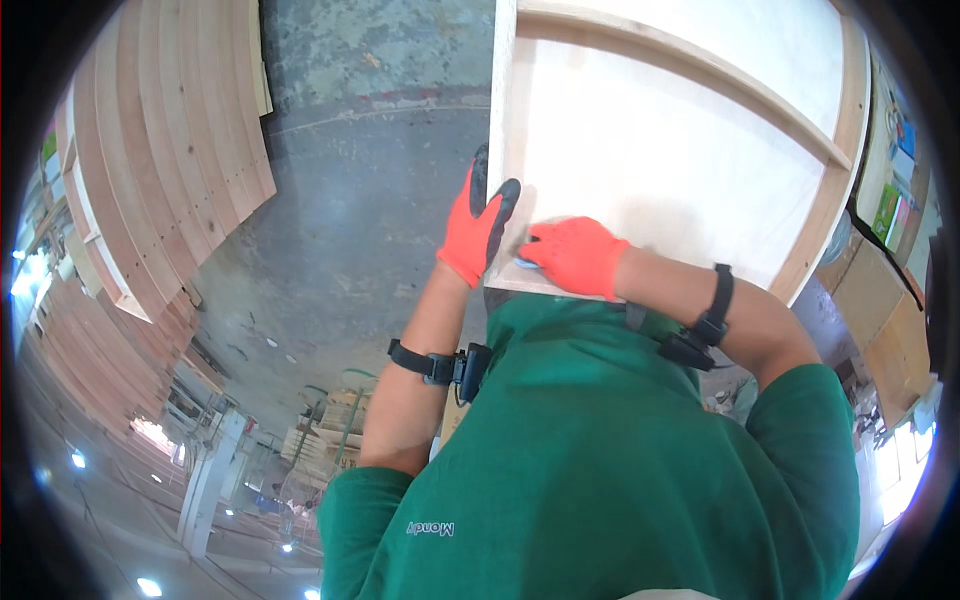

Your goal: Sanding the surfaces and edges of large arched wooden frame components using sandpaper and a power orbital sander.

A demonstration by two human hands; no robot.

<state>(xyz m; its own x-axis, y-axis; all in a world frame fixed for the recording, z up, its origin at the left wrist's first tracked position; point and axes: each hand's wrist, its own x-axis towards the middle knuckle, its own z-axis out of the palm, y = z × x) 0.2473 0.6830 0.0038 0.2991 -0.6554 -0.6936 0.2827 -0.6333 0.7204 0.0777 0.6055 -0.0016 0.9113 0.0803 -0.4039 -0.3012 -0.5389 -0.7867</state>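
A pale plywood box panel with raised wooden rails along its edges fills the upper right. My left hand, in an orange glove with a black palm, grips the panel's left edge near its lower corner. My right hand, also in an orange glove, presses flat on the panel face just inside that corner. A small light-blue pad peeks out under its fingers. Both wrists carry black straps with small devices. My green shirt covers the lower middle.
Stacked wooden frames lean at the left over grey concrete floor. Brown boards and cartons stand at the right edge, beyond the panel's right rail. More timber stacks lie farther off at lower left.
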